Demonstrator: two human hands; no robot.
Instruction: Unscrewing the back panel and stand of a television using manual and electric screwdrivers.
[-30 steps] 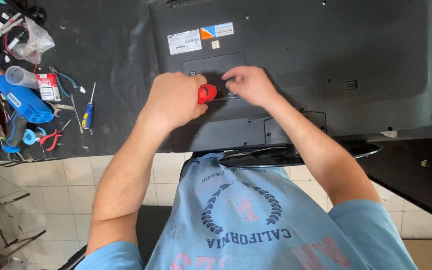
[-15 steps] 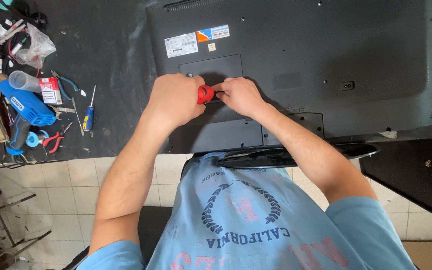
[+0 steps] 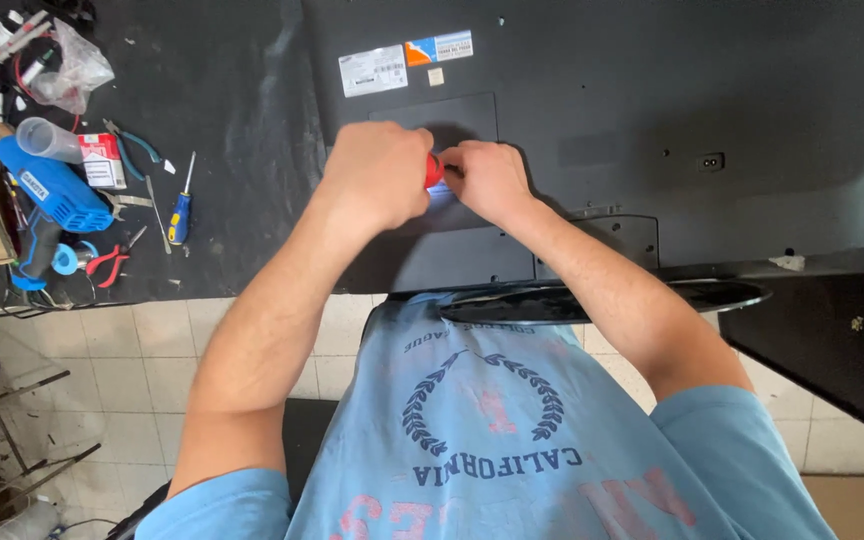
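A large black flat screen [image 3: 712, 110] lies face down on a dark workbench [image 3: 222, 120], its back panel up with stickers near the top. My left hand [image 3: 377, 180] is closed around a red-handled screwdriver [image 3: 434, 170], held over the middle of the back panel. My right hand [image 3: 487, 180] meets it from the right, fingers pinched at the screwdriver's tip end; a small bluish-white bit shows between the two hands. What lies under the fingers is hidden.
At the bench's left end lie a blue heat gun [image 3: 47, 200], a blue-and-yellow screwdriver [image 3: 181, 212], red-handled pliers [image 3: 104, 265], a clear cup [image 3: 47, 138], a small red-and-white box [image 3: 102, 160] and a plastic bag [image 3: 72, 70]. Tiled floor lies below.
My right hand has slid left to join my left hand at the screwdriver. The view has shifted slightly, with both hands now close together.
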